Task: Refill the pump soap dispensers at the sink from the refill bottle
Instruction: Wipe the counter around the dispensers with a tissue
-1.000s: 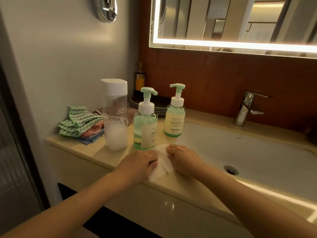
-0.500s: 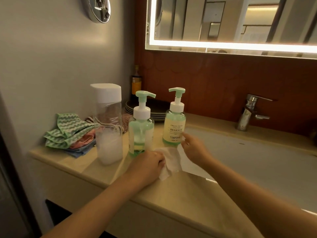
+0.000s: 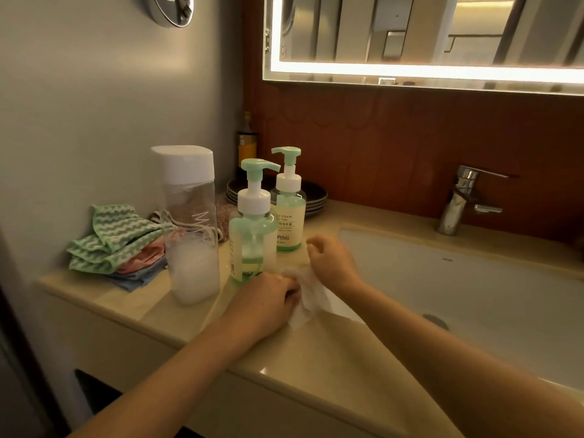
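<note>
Two pump dispensers w/ green heads stand on the countertop (image 3: 316,358), L of the sink basin (image 3: 474,295): near dispenser (image 3: 252,245) in front, far dispenser (image 3: 289,216) just behind, both w/ pumps on. Refill bottle (image 3: 191,235), clear w/ white cap, stands upright just L of the near one. I see the L hand (image 3: 268,300), fingers curled, gripping a white wipe (image 3: 308,298) at the near dispenser's base. R hand (image 3: 331,259) is by the far dispenser's base, fingers curled; whether it pinches the wipe I can't tell. Folded cloths (image 3: 117,238) lie L of the bottle; stacked plates (image 3: 313,197) behind
</note>
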`<control>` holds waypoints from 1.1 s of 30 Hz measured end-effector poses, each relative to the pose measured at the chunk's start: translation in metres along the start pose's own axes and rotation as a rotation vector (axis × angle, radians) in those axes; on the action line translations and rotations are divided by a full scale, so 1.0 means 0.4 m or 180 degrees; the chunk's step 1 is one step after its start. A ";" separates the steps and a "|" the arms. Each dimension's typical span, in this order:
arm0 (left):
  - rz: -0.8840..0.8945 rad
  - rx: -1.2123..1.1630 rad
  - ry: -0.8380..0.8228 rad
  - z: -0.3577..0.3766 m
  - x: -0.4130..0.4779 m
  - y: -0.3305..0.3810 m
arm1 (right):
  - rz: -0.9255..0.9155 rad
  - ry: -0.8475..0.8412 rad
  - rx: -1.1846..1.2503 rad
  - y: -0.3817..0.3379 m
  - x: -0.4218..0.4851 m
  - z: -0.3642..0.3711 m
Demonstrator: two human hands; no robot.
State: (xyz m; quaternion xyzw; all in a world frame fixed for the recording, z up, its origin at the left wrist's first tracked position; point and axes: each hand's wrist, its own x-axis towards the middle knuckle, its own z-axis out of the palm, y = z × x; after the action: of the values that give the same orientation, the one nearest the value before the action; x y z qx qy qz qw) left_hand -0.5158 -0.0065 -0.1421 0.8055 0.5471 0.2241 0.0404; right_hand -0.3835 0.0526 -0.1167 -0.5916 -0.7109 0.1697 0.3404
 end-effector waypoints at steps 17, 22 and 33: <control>-0.0453 0.0549 -0.0148 0.022 0.121 0.014 | -0.0574 -0.1060 -0.1339 0.080 0.054 -0.030; -0.0735 0.0816 -0.0205 0.043 0.199 0.023 | -0.0489 -0.0932 -0.1165 0.109 0.135 -0.021; -0.1182 0.1113 -0.0224 0.066 0.292 0.006 | -0.0473 -0.1114 -0.1092 0.110 0.238 0.004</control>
State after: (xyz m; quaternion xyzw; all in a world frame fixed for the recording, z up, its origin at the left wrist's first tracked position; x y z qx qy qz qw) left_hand -0.4679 0.1026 -0.1281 0.6934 0.7142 0.0867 -0.0401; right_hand -0.3593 0.1547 -0.1191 -0.5485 -0.8189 0.1209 0.1183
